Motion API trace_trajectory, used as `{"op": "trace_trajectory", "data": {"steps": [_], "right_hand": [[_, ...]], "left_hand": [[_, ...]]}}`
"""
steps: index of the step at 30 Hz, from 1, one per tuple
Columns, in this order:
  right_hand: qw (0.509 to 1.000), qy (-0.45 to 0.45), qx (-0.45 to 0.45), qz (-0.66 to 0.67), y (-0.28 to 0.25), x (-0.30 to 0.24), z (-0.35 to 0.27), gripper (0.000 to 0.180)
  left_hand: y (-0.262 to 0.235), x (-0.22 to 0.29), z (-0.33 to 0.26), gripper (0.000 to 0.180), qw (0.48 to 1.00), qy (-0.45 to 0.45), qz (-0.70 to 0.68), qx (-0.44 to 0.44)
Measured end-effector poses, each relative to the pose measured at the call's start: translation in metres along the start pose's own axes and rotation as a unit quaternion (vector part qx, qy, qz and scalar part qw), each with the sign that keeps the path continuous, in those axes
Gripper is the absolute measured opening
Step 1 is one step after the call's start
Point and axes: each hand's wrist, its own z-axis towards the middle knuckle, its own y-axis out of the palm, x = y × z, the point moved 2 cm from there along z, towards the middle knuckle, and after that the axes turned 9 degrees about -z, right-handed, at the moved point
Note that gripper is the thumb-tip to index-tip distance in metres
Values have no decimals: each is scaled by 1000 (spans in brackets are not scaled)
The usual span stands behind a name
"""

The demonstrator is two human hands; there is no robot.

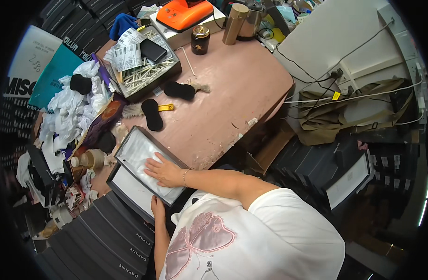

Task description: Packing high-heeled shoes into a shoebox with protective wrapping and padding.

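A dark shoebox (130, 150) stands open at the near left corner of the table, filled with white tissue paper (140, 150). My right hand (165, 171) lies flat on the tissue, fingers spread, a thin bracelet at its wrist. Beside the box, on its near left side, is the other dark half, probably the lid (132, 192), its white inner face showing. My left hand (157, 208) is closed at the edge where lid and box meet; its fingers are partly hidden. Past the box, a black shoe-shaped pad (152, 115) rests across a yellow-handled brush (166, 107).
Another black pad (179, 91) lies farther back. A carton of thin sticks (148, 77) holds papers and a black device. Behind it are a dark jar (200, 41), a tumbler (235, 24) and an orange machine (183, 15). Crumpled white paper (67, 109) heaps at left, stacked dark boxes (97, 233) below.
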Motion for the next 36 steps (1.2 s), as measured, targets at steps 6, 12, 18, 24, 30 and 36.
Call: {"op": "trace_trajectory", "data": {"steps": [6,12,18,24,30,36], "right_hand": [[1000,7,-3,-3,3,-1,1,71],[1000,5,-1,-14,3,-1,2,70],[1000,4,-7,-9,0,1,-1,72],[999,3,-24,23,-1,3,-2,80],[995,10,-70,65,-23,11,5,78],[845,140,31,515,-93,39,-3,70]], "left_hand": [[-3,8,-2,31,999,0,1,-37],[9,34,-22,30,987,125,100,-20],[18,64,-35,29,970,165,180,-17],[31,56,-27,36,974,161,151,41],[-34,133,-89,27,976,174,74,109],[-47,228,-168,30,861,233,-442,-92]]}}
